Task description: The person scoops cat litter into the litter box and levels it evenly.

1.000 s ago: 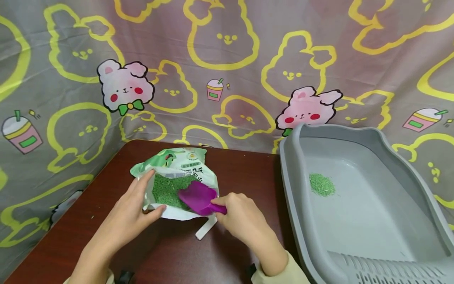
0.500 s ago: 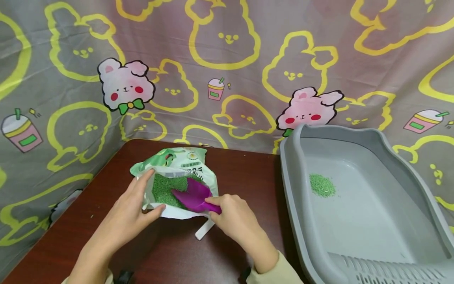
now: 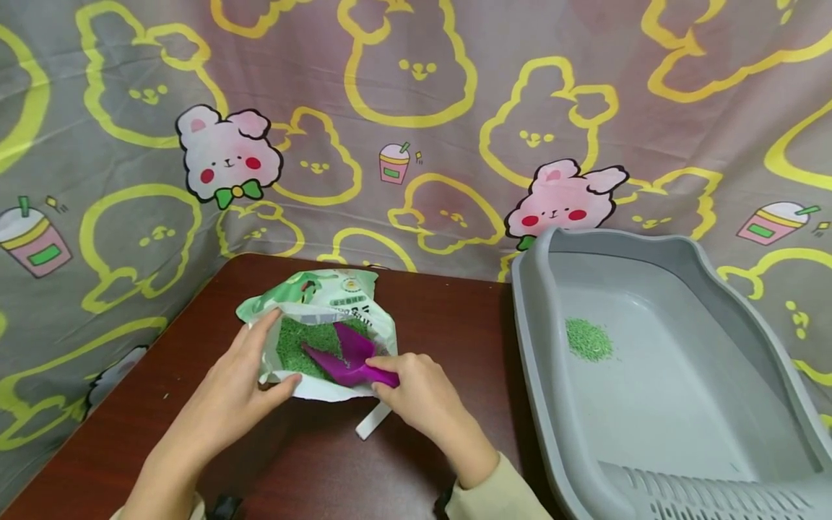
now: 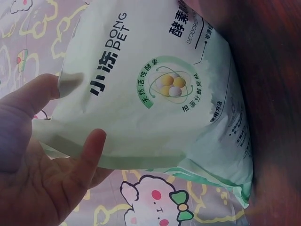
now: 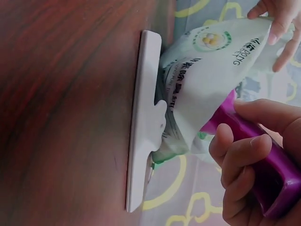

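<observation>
A white-and-green bag of cat litter (image 3: pixel 328 390) lies tilted on the table, its mouth facing me and green pellets (image 3: pixel 295 343) showing inside. My left hand (image 3: pixel 237 383) holds the left side of the mouth, thumb on the front lip and fingers along the side. In the left wrist view, that hand (image 4: pixel 56 165) spans the bag's edge (image 4: pixel 117 132). My right hand (image 3: pixel 422 393) grips the handle of a purple scoop (image 3: pixel 354 361), whose blade is partly in the pellets. The right wrist view shows curled fingers around the handle (image 5: pixel 277 174); the bag hides the blade there.
A white bag clip (image 3: pixel 372 422) lies on the brown table (image 3: pixel 312 462) before the bag. At right stands a large grey litter tray (image 3: pixel 656 404) with a small heap of green pellets (image 3: pixel 588 339). A patterned curtain (image 3: pixel 448 137) hangs behind and at left.
My right hand has moved left with the scoop, its blade turning and going further into the bag's pellets. The left hand and the bag have hardly moved.
</observation>
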`<state>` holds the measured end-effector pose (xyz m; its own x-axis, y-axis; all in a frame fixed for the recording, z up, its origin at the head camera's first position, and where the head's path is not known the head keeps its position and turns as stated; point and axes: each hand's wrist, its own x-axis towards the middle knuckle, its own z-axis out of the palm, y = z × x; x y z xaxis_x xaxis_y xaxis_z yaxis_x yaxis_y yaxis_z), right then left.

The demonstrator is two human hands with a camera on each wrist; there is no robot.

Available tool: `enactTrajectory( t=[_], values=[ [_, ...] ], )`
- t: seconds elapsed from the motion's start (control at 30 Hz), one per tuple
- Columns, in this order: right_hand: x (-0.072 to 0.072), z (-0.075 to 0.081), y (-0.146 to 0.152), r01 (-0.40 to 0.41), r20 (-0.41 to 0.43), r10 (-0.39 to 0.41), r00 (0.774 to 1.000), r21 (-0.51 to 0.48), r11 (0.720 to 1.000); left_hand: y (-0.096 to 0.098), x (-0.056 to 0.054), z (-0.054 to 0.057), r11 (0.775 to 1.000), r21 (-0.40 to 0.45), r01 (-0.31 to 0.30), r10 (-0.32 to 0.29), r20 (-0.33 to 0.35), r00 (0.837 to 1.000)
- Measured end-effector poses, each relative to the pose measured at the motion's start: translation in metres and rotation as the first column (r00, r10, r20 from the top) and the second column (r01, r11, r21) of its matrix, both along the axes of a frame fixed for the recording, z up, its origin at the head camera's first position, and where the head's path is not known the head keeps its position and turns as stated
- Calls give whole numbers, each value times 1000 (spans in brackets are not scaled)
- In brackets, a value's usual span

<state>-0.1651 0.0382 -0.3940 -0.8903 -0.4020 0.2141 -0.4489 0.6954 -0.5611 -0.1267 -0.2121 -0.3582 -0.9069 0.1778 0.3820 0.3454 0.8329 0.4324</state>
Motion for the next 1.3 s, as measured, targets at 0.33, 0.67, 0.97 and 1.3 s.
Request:
enactTrajectory(
  t=[0.33, 0.67, 0.97, 1.3],
  values=[
    [-8, -14, -9, -22, -100, 22, 995, -6, 1000, 0, -1, -2, 1000, 2, 9, -9, -41, 999],
    [-8, -12, -3, -36, -30, 36, 999, -11, 999, 0, -1, 0, 1000, 7, 4, -4, 13, 1000],
    [0, -3, 16, -82, 1, 82, 997, -29, 996, 0, -1, 3, 1000, 7, 2, -2, 19, 1000],
    [5, -6, 29, -110, -54, 107, 993, -66, 992, -1, -1, 1, 1000, 15, 13, -13, 25, 1000]
  ],
)
